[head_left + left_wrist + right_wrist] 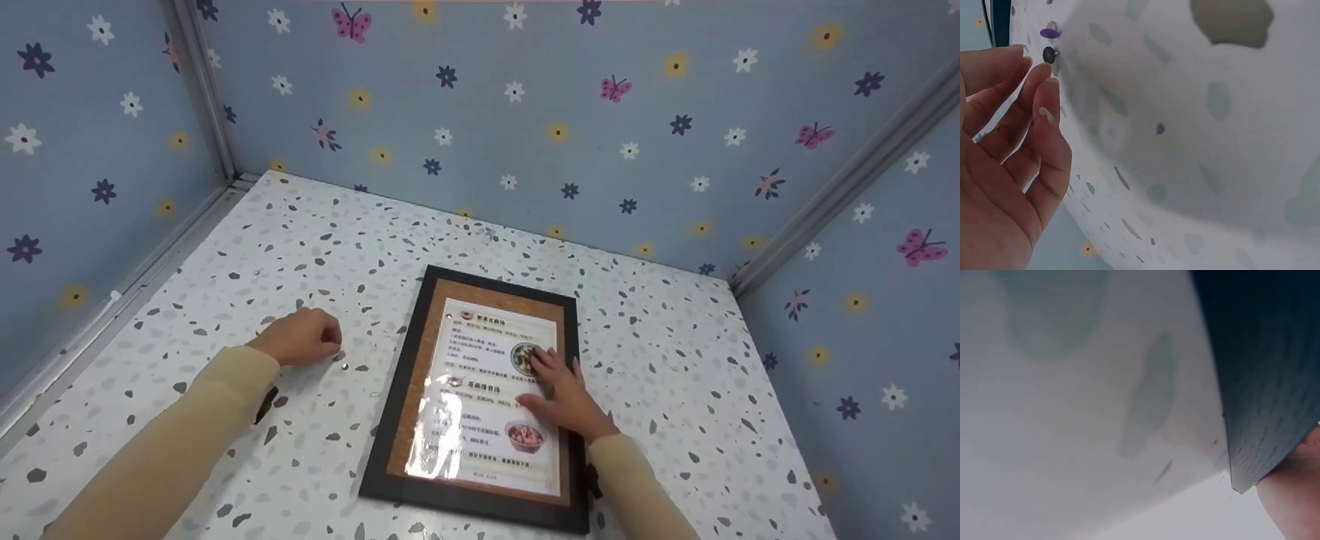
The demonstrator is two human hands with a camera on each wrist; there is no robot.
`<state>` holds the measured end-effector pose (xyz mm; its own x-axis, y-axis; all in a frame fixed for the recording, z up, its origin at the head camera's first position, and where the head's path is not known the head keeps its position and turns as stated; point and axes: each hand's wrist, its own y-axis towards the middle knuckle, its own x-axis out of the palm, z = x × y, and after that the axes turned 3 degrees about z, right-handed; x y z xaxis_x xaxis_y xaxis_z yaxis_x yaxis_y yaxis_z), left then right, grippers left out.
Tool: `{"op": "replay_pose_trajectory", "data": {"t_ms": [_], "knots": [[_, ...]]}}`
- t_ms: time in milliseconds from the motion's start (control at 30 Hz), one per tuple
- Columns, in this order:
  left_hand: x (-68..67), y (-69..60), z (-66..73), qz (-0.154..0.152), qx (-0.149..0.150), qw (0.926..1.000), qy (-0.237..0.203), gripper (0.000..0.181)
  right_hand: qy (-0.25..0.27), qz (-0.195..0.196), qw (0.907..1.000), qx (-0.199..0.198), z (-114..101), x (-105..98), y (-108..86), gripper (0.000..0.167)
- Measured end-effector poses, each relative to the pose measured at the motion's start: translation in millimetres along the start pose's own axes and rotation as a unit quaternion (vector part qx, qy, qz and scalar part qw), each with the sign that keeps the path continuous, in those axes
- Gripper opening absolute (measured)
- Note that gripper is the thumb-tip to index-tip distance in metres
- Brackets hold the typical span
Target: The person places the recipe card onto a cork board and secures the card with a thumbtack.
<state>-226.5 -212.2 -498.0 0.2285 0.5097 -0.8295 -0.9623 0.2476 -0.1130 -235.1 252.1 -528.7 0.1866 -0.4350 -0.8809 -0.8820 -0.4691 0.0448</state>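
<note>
In the head view, a dark-framed corkboard (399, 405) lies on the table, bearing a glossy printed recipe sheet (480, 409) with food pictures. A small tack (449, 316) shows at the sheet's upper left corner. The right hand (562, 394) rests on the sheet's right side, fingers spread. Left of the board, the left hand (300, 336) is low over the table, its fingers bent. In the left wrist view, a dark thumbtack (1049, 55) and a purple thumbtack (1050, 32) lie just beyond the fingertips, and I see no tack between them. The right wrist view shows the frame's dark edge (1264, 371).
The speckled white tabletop (300, 217) meets blue flower-patterned walls (487, 112) at the back and both sides. A metal strip (150, 262) runs along the left edge. A small shiny tack (345, 366) lies between the left hand and the board.
</note>
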Motion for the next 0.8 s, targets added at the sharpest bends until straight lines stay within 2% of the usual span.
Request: {"op": "replay_pose_trajectory", "data": {"t_ms": [200,300,433,600,667,733,800], "knots": [[10.1,2.0,2.1,0.010,-0.011,0.9999,-0.001,0.009,0.007,0.002,1.0000,0.004,3.6,0.8,-4.0,0.085],[8.5,4.4,8.5,0.006,-0.023,0.9994,0.024,0.009,0.011,0.003,0.9999,0.004,3.7,2.1,-4.8,0.085],[3.8,6.7,22.5,-0.018,-0.040,0.9968,0.068,0.009,0.013,0.001,0.9999,0.008,2.9,3.1,-4.1,0.086],[0.0,7.4,36.9,-0.034,-0.027,0.9907,0.129,0.025,0.011,-0.003,0.9999,0.011,0.9,2.4,-2.5,0.086],[-2.5,6.9,38.9,-0.034,-0.019,0.9894,0.140,0.022,0.010,-0.007,0.9998,0.013,0.0,1.6,-1.8,0.086],[-6.0,6.1,39.9,-0.037,-0.019,0.9926,0.114,0.011,0.009,-0.008,0.9999,0.012,-0.6,0.5,-1.1,0.086],[-8.9,5.4,40.4,-0.039,-0.013,0.9971,0.065,0.009,0.006,-0.007,0.9999,0.009,-0.9,-1.2,-0.2,0.086]]}}
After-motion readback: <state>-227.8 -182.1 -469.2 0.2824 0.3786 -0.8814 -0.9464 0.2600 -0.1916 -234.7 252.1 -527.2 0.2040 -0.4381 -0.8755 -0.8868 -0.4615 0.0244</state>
